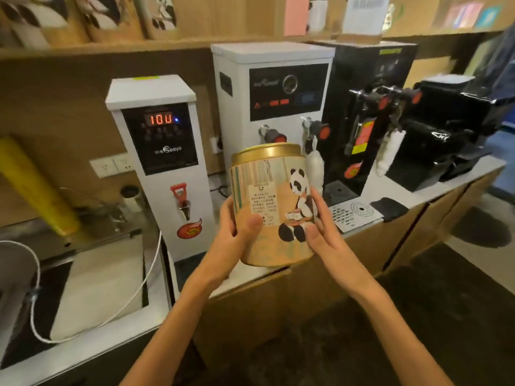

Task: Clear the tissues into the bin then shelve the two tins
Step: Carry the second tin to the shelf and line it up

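Both hands hold one tin [274, 204] in the air above the front edge of the counter [401, 190], in front of the machines. The tin is gold and tan with a gold lid, a panda picture and a white label facing the camera; it tilts slightly, top leaning left.

Left hand [237, 238] wraps the tin's left side, thumb pressed flat across the front below the label, other fingers curled behind and mostly hidden. Right hand [323, 232] is on the right side, fingers spread a little and laid along the tin wall, thumb tip touching the lower front near the panda.

Behind the tin: a white water boiler [158, 162] showing 100 on a red display, a taller white dispenser [271, 93] with two taps, and a black machine [370, 107] to the right. A sink [103, 288] with a white hose sits at left. A wooden shelf [111, 47] runs above, carrying blurred panda-print packages. Second tin, tissues and bin are not seen in view.
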